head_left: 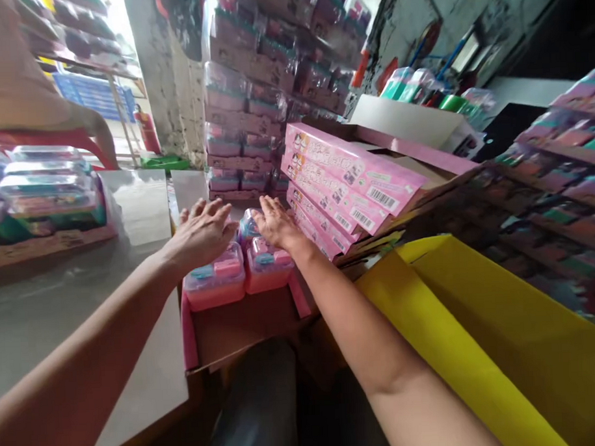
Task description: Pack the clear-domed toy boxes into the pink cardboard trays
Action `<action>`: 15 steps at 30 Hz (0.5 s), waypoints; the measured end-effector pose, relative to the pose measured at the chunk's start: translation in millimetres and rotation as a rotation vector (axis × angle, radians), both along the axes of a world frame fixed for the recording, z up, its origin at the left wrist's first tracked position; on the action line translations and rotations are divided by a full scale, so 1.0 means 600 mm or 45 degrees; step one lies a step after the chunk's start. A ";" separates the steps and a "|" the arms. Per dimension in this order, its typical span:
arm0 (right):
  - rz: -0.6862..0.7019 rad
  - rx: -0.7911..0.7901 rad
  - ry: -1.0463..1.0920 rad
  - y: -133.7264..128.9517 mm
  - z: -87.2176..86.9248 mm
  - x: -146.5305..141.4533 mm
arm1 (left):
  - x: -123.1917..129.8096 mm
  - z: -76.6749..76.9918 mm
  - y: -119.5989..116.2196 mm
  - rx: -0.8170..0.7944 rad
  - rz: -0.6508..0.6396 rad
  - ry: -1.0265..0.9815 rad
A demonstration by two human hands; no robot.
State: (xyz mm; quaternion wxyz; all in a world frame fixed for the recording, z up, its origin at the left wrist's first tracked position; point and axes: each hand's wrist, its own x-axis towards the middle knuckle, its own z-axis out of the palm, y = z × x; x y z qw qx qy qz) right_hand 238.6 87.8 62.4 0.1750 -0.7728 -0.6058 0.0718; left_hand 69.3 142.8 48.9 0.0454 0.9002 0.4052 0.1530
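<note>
In front of me is a shallow pink cardboard tray [242, 326] with several pink plastic containers under clear lids; one container [215, 281] sits at its left and another [270, 269] beside it. My left hand [203, 229] is stretched over the left row, palm down, fingers apart. Over the right row lies my right hand [275, 224], its fingers also extended. Both hands appear to rest on or just above the lids; contact is partly hidden. The near part of the tray shows bare brown cardboard.
Pink printed trays [344, 176] are stacked at the right, beside a yellow box [457, 321]. Wrapped containers [244, 88] form a tall stack behind. At the left, a filled tray [52, 199] stands on the grey table [145, 209], near a seated person [29, 76].
</note>
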 end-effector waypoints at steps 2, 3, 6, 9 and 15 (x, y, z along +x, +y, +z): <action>-0.051 -0.086 -0.050 0.025 -0.007 -0.002 | 0.009 -0.001 0.003 -0.049 0.051 0.035; -0.076 -0.122 -0.073 0.035 -0.011 -0.003 | 0.012 -0.004 0.004 -0.085 0.039 0.069; -0.119 -0.179 -0.087 0.060 -0.020 -0.004 | 0.016 -0.011 0.005 -0.130 0.004 0.156; -0.138 -0.177 -0.061 0.074 -0.023 -0.002 | 0.015 -0.012 0.006 -0.100 0.043 0.233; -0.130 -0.235 -0.080 0.089 -0.024 0.001 | 0.012 -0.019 0.014 -0.058 0.083 0.321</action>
